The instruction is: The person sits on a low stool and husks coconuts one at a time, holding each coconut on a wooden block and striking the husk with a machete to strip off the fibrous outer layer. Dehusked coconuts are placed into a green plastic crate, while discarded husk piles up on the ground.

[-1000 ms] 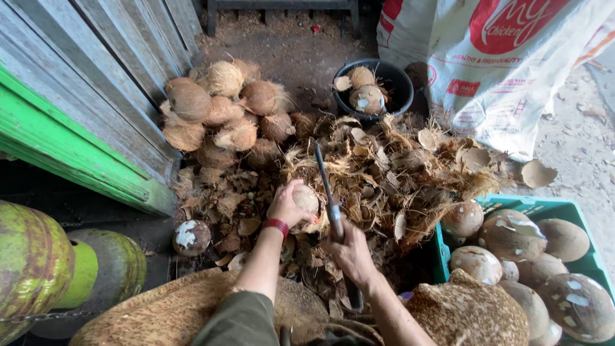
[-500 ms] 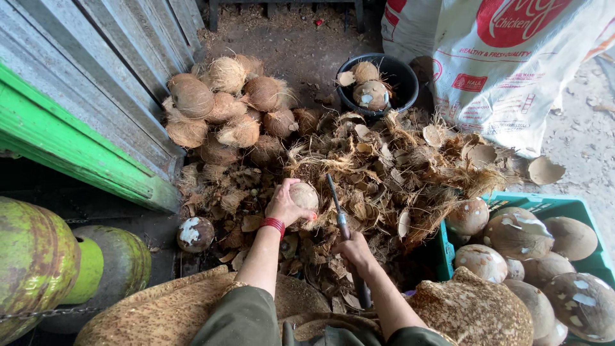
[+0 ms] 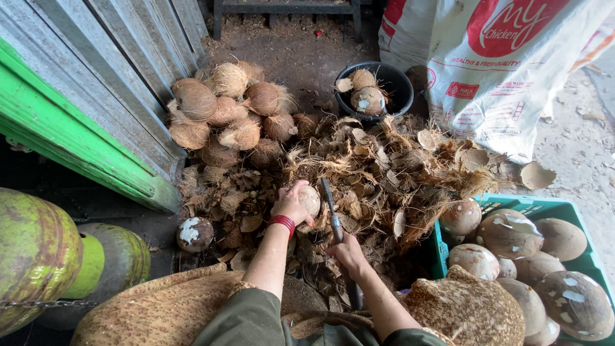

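Observation:
My left hand (image 3: 289, 204), a red band on its wrist, grips a pale peeled coconut (image 3: 310, 200) over a heap of brown husk scraps (image 3: 384, 173). My right hand (image 3: 346, 252) is closed on the handle of a long dark knife (image 3: 330, 208). Its blade points away from me and lies right beside the coconut, on its right side. Both forearms reach out from green sleeves at the bottom of the view.
A pile of brown husked coconuts (image 3: 227, 115) lies by the grey plank wall. A black bucket (image 3: 383, 82) holds coconut pieces. A green crate (image 3: 532, 208) at right holds several peeled coconuts. A white printed sack (image 3: 500, 64) stands behind it. A lone coconut (image 3: 195, 233) sits at left, near green gas cylinders (image 3: 38, 256).
The knife blade has shifted slightly against the coconut while my left hand keeps holding it in place. The view has tilted a little.

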The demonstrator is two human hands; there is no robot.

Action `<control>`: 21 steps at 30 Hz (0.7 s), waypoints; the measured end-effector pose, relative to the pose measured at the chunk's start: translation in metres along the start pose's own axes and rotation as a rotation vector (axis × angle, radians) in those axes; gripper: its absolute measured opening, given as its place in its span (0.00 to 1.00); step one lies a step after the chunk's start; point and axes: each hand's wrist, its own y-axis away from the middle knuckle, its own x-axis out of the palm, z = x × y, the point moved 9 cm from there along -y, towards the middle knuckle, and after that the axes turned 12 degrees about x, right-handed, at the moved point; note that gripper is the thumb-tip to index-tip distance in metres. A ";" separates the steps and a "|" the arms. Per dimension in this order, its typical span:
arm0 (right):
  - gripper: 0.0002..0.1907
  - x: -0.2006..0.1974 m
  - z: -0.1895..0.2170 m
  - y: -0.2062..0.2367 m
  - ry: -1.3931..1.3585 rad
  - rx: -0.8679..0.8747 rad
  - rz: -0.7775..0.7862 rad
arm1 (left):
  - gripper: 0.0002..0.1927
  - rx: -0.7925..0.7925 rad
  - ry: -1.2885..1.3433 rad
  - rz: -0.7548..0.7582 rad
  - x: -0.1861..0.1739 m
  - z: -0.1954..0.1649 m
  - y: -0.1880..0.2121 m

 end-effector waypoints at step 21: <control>0.07 0.003 0.018 0.021 -0.207 0.052 0.102 | 0.49 0.151 -0.128 -0.045 0.014 -0.025 -0.022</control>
